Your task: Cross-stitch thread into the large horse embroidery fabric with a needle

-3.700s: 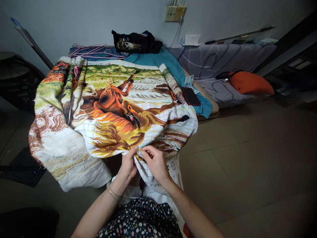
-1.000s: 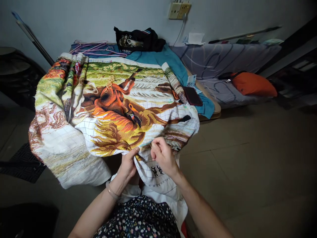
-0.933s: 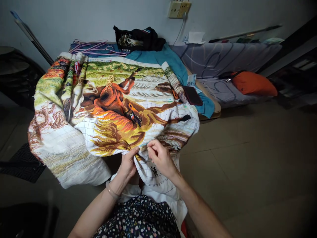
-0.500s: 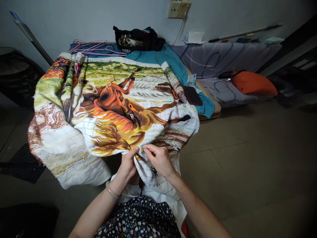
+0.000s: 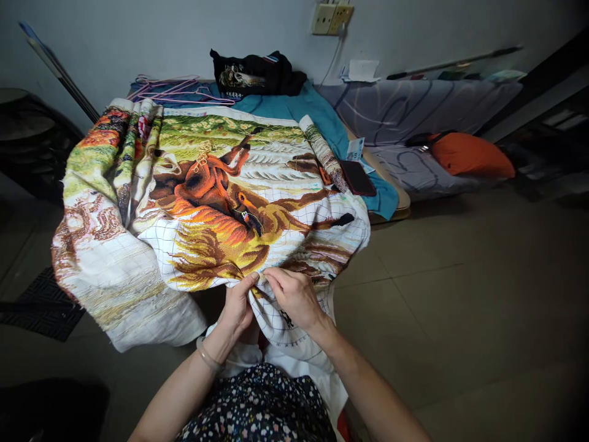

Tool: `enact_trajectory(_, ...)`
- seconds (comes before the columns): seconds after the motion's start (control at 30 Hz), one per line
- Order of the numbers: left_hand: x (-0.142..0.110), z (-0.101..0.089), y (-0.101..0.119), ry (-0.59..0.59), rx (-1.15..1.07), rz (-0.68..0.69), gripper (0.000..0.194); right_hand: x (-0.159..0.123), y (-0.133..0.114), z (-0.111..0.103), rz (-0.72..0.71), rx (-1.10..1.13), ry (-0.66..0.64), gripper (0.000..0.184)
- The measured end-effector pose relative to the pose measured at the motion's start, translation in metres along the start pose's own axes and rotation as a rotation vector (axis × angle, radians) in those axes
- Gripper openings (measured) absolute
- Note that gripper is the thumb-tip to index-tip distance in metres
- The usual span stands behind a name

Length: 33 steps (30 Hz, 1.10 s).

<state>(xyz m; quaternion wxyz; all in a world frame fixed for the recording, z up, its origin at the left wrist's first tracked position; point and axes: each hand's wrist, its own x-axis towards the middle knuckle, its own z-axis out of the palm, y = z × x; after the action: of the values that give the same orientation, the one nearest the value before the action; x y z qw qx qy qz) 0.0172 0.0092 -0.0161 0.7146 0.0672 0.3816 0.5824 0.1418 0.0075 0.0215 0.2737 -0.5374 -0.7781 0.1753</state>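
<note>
A large cross-stitch cloth [image 5: 207,202] with orange and brown horses lies spread over a low table and hangs down onto my lap. My left hand [image 5: 238,305] pinches the cloth's near edge from below, thumb on top. My right hand [image 5: 294,296] sits beside it on the cloth, fingertips pinched together at the stitching spot, most likely on a needle too small to make out. The two hands almost touch. A bangle circles my left wrist.
A dark phone [image 5: 358,178] and a rolled cloth end [image 5: 323,153] lie at the table's right. A black bag [image 5: 255,73] and purple hangers [image 5: 177,91] sit at the back by the wall. An orange cushion [image 5: 469,156] lies on a low grey mattress at the right. Tiled floor spreads to the right.
My right hand, raised above the cloth a second ago, has come back down to the edge next to my left hand. The left hand kept its grip.
</note>
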Motion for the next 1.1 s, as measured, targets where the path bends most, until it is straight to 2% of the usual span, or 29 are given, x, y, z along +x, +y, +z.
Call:
enact_trajectory(0.3,0.0,0.004,0.002,0.019,0.043,0.004,0.023,0.011,0.018,0.0,-0.041,0.203,-0.031,0.02)
enact_trajectory(0.57,0.003,0.001,0.001,0.006,0.056,-0.01,0.02,0.013,0.025,0.006,0.005,0.34,-0.077,0.02)
enact_trajectory(0.8,0.001,0.002,0.002,0.015,0.047,-0.022,0.021,0.013,0.024,0.006,-0.03,0.36,-0.045,0.02)
enact_trajectory(1.1,0.001,0.002,0.002,0.009,0.027,-0.003,0.023,0.014,0.023,0.004,-0.058,0.286,-0.08,0.018)
